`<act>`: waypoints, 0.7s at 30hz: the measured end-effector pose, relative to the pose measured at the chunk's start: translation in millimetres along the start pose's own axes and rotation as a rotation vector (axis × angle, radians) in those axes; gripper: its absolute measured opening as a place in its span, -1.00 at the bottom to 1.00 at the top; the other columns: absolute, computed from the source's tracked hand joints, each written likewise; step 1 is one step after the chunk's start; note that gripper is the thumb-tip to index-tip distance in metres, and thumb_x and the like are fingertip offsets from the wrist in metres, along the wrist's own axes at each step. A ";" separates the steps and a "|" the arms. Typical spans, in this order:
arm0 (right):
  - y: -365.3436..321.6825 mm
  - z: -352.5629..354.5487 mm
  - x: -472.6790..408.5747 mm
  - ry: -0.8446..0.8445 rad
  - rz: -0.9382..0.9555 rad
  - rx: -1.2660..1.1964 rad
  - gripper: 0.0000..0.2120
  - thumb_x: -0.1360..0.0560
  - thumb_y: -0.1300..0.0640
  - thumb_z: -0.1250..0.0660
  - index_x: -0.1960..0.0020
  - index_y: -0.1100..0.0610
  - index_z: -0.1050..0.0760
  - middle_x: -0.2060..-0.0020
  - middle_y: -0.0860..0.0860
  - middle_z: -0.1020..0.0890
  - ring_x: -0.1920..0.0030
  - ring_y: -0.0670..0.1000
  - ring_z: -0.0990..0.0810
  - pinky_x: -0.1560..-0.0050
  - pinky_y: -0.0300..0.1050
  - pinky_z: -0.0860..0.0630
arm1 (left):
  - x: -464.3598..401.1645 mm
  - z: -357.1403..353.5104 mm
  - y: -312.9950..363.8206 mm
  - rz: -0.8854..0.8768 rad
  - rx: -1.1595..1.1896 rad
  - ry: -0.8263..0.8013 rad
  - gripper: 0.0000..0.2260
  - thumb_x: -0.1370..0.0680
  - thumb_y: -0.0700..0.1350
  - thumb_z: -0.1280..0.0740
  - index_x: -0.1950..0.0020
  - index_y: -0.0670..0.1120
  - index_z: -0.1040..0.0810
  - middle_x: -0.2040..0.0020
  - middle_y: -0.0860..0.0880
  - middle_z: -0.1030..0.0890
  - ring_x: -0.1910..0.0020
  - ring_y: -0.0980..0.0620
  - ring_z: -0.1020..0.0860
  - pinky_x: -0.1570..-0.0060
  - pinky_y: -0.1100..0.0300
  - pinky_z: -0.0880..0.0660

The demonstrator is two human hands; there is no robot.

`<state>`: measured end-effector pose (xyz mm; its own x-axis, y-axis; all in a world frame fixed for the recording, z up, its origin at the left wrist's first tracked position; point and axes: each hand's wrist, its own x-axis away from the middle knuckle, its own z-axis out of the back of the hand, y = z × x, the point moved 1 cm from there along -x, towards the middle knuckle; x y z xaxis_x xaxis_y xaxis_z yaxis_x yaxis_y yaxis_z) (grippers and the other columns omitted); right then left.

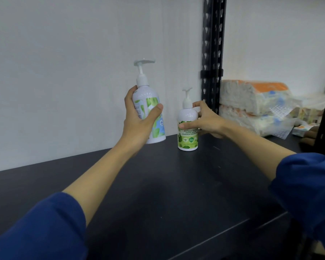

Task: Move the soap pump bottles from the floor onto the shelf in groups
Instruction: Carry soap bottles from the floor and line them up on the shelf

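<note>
Two white soap pump bottles with green leaf labels are over the black shelf board point(158, 194). My left hand point(137, 124) is wrapped around the taller-looking bottle point(148, 98), which tilts slightly with its base near the back wall, at or just above the board. The second bottle point(188, 132) stands upright on the board to the right. My right hand point(208, 122) grips it from the right side, thumb across the label and a finger at its shoulder.
A black perforated shelf post point(212, 53) rises right behind the right bottle. Stacked tissue packs in clear plastic point(255, 106) lie beyond it on the right. A white wall closes the back of the shelf.
</note>
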<state>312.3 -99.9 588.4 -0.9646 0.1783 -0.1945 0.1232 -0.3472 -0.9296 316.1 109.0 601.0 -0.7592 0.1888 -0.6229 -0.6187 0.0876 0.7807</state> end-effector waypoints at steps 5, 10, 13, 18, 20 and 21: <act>4.5 -2.1 0.9 0.069 0.034 -0.014 -0.33 -0.27 0.27 -0.57 -0.23 0.05 -0.27 -0.14 0.19 -0.53 -0.05 0.15 -0.62 0.07 0.06 -0.60 | 0.1 2.3 -1.3 0.005 0.005 0.012 -0.44 -0.53 -0.12 -0.36 -0.42 0.12 -0.15 0.02 0.18 -0.50 0.10 0.19 -0.57 0.03 0.15 -0.58; 5.0 -3.1 2.1 0.051 0.036 -0.045 -0.33 -0.32 0.29 -0.53 -0.30 0.06 -0.26 -0.16 0.17 -0.51 -0.08 0.15 -0.60 -0.03 0.12 -0.59 | 0.5 2.6 -3.4 -0.003 0.007 0.004 -0.44 -0.53 -0.13 -0.37 -0.42 0.12 -0.15 -0.01 0.16 -0.49 0.08 0.17 -0.57 0.02 0.14 -0.58; 5.1 -4.3 3.7 0.044 0.035 -0.053 -0.34 -0.34 0.30 -0.51 -0.31 0.06 -0.26 -0.17 0.16 -0.51 -0.08 0.15 -0.60 -0.08 0.15 -0.57 | 0.2 2.2 -4.0 -0.011 0.008 -0.004 -0.44 -0.53 -0.13 -0.36 -0.42 0.11 -0.16 -0.01 0.16 -0.49 0.07 0.16 -0.57 0.02 0.14 -0.58; 5.5 -6.0 5.1 0.043 0.034 -0.065 -0.32 -0.35 0.29 -0.50 -0.34 0.06 -0.25 -0.16 0.16 -0.52 -0.09 0.15 -0.60 -0.10 0.13 -0.56 | 0.5 1.4 -3.4 -0.018 0.012 0.005 -0.44 -0.54 -0.14 -0.36 -0.42 0.11 -0.15 0.00 0.16 -0.49 0.09 0.18 -0.57 0.04 0.16 -0.59; 6.0 -5.9 5.9 0.047 0.033 -0.071 -0.30 -0.35 0.29 -0.50 -0.37 0.06 -0.23 -0.17 0.17 -0.51 -0.10 0.15 -0.59 -0.11 0.12 -0.56 | 0.7 1.3 -3.6 -0.011 0.017 0.012 -0.44 -0.54 -0.13 -0.36 -0.42 0.11 -0.15 0.01 0.16 -0.49 0.10 0.18 -0.57 0.04 0.15 -0.59; 6.1 -6.4 6.8 0.049 0.034 -0.078 -0.29 -0.36 0.30 -0.49 -0.38 0.06 -0.22 -0.18 0.16 -0.51 -0.10 0.14 -0.59 -0.11 0.10 -0.55 | 0.9 1.1 -3.9 -0.008 0.017 0.013 -0.44 -0.54 -0.13 -0.36 -0.42 0.11 -0.15 0.01 0.16 -0.49 0.09 0.17 -0.57 0.04 0.14 -0.59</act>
<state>308.0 -95.0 579.5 -0.9472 0.2135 -0.2393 0.1748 -0.2818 -0.9434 318.1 109.9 597.5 -0.7569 0.1749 -0.6297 -0.6215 0.1055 0.7763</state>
